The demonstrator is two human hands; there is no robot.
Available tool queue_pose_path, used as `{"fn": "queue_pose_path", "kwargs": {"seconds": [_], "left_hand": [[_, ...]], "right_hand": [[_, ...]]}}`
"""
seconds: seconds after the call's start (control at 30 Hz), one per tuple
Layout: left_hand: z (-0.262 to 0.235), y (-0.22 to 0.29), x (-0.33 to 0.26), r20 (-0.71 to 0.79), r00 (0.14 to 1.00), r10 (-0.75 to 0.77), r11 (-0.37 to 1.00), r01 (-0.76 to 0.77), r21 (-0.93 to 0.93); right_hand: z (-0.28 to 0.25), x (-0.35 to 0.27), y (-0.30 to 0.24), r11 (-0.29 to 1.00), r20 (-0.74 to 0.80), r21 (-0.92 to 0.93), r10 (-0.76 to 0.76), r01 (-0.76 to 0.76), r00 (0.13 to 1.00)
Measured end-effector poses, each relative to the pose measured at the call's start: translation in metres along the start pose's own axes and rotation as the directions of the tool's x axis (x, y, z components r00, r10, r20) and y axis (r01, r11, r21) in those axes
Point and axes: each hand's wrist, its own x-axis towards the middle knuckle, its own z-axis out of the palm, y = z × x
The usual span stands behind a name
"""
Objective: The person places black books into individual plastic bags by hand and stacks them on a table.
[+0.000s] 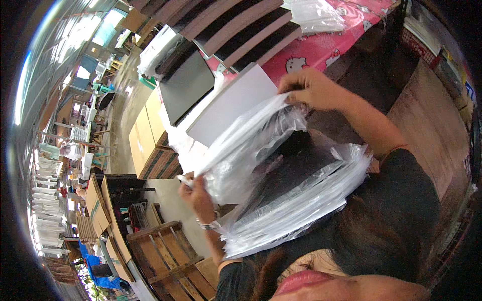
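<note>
Board: a flat white board sits partly inside a clear plastic bag, its upper end poking out beyond both sets of fingers.
Right hand: fingers pinch the bag's mouth at the board's far corner.
Left hand: fingers clenched on the bag's near edge, below the board.
Progress: bagging looks about halfway; the exposed end remains uncovered.
Nearby: a stack of bags under the hands; a wooden pallet past the left fingers.

Pink patterned table cover (cartoon print) bears clear plastic bags.
</note>
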Motion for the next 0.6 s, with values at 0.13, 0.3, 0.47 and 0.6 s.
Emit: {"fn": "queue_pose_path", "kwargs": {"seconds": [0.13, 0.3, 0.47, 0.6], "left_hand": [[-0.001, 0.012, 0.015, 0.333, 0.894, -0.301, 0.898, 0.383, -0.217], [0.024, -0.104, 0.023, 0.669, 0.552, -0.498, 0.829, 0.53, 0.179], [0.058, -0.25, 0.0, 0.607, 0.619, -0.497, 0.867, 0.35, 0.353], [0.042, -0.287, -0.012, 0.358, 0.778, -0.517, 0.854, 0.5, 0.144]], "right_hand": [[-0.012, -0.003, 0.027, 0.897, 0.064, 0.423, 0.115, -0.131, 0.991], [-0.001, -0.028, 0.185, 0.659, 0.217, 0.629, 0.36, -0.412, 0.907], [0.001, -0.041, 0.291, 0.54, 0.431, -0.821, 0.37, 0.187, 0.823], [0.008, -0.023, 0.206, 0.911, 0.111, -0.27, 0.352, -0.312, 0.93]]}}
